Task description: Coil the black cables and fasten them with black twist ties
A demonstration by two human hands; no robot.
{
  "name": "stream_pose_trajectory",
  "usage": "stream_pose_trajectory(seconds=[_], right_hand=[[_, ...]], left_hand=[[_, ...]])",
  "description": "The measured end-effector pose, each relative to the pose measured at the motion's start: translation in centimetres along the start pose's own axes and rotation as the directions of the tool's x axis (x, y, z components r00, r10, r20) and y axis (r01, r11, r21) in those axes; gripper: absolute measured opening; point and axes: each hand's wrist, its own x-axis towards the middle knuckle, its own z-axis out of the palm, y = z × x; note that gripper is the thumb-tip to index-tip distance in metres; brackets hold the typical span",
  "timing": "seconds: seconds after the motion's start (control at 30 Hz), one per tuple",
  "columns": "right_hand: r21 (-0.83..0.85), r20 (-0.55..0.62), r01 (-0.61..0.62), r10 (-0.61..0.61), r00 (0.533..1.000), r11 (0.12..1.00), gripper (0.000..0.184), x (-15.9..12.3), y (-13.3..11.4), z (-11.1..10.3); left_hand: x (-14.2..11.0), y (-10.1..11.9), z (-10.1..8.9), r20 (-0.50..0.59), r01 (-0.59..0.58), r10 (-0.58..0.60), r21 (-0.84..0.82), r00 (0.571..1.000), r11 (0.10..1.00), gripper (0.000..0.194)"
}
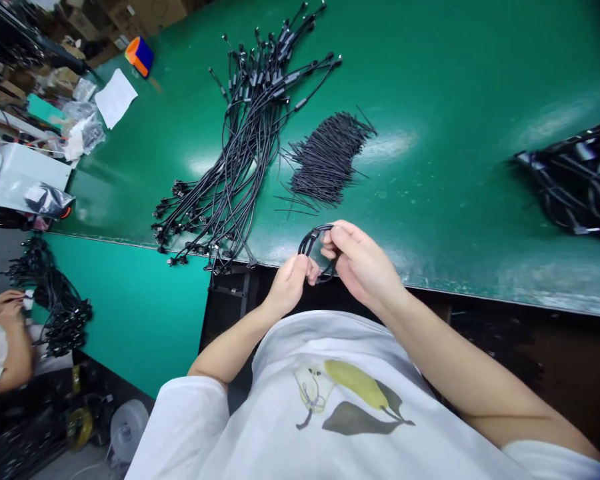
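Note:
My left hand [291,283] and my right hand [361,261] meet at the near edge of the green table [455,80]. Together they pinch a small coil of black cable [314,241], looped into a ring between the fingertips. Both hands have their fingers closed on it. Just beyond them lies a heap of short black ties [327,159]. To its left a long bundle of black cables with connectors [240,140] stretches across the table.
A pile of coiled black cables [577,177] sits at the right edge. Papers, plastic bags and an orange-blue tape roll [139,56] lie far left. Another person's hands [6,308] work at a neighbouring green table [130,313] with more cables [55,300].

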Motion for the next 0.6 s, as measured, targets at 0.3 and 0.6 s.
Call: stream_pose_trajectory(seconds=[0.3, 0.6], right_hand=[[-0.088, 0.015, 0.067, -0.066, 0.998, 0.994, 0.043, -1.7, 2.5, 0.4], [0.115, 0.133, -0.111, 0.096, 0.987, 0.987, 0.048, -1.6, 1.5, 0.7]], left_hand=[[0.2, -0.1, -0.9, 0.242, 0.080, -0.201, 0.429, 0.949, 0.900, 0.072], [-0.1, -0.8, -1.3, 0.478, 0.231, -0.297, 0.193, 0.826, 0.953, 0.058]])
